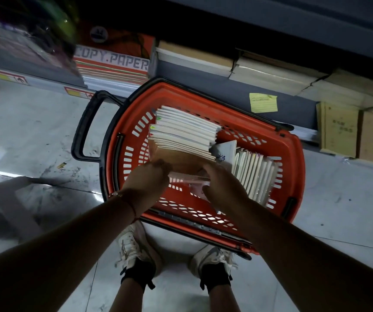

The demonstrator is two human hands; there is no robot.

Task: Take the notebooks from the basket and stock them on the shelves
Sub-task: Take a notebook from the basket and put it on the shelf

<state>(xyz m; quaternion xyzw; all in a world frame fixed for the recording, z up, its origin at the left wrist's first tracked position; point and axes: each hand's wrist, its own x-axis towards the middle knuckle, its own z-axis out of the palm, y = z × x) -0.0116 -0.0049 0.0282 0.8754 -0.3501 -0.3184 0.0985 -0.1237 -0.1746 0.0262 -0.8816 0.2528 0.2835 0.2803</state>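
**Both hands on a notebook stack over the basket**

The left hand (146, 180) and right hand (222, 188) each clamp one end of a fanned stack of brown-covered notebooks (181, 140) above the red slotted plastic basket (293, 167); more white-edged notebooks (256, 174) stand inside at right.

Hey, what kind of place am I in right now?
Most likely a stationery shop aisle. An orange shopping basket full of notebooks stands on the floor, and the low shelf behind it holds reams marked copy paper and wrapped paper packs.
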